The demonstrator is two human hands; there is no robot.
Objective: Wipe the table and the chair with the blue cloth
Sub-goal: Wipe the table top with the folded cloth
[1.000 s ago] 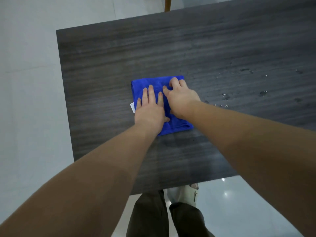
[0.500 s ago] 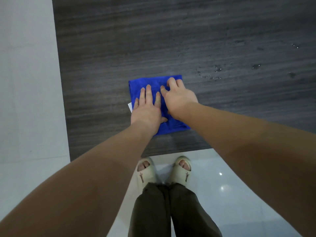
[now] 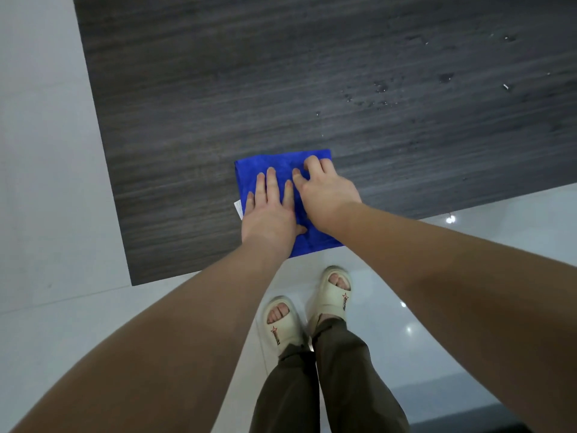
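Your two hands lie side by side on the blue cloth point(image 3: 282, 165), which is folded into a rough square and sits flat on the dark wood-grain desk point(image 3: 193, 120), right at its near edge; the cloth's near corner reaches the very edge or just past it. Your left hand point(image 3: 270, 210) rests palm down with its fingers straight and slightly spread, pressing the cloth. Your right hand point(image 3: 327, 190) presses beside it, touching it at the thumb side, with its fingers a little bent at the knuckles and their tips on the cloth's far right corner. Neither hand curls round the cloth; both simply bear down on it. A small white tag point(image 3: 238, 208) sticks out from the cloth's left edge, just beside your left little finger.

Farther back and to the right, well apart from the cloth, the desk carries a scatter of water droplets point(image 3: 381, 88) and wet specks. No container shows on the desk.

Below the desk edge you see the glossy pale floor point(image 3: 46, 323), your cream open-toed slippers point(image 3: 281, 323) and dark trouser legs point(image 3: 343, 385).
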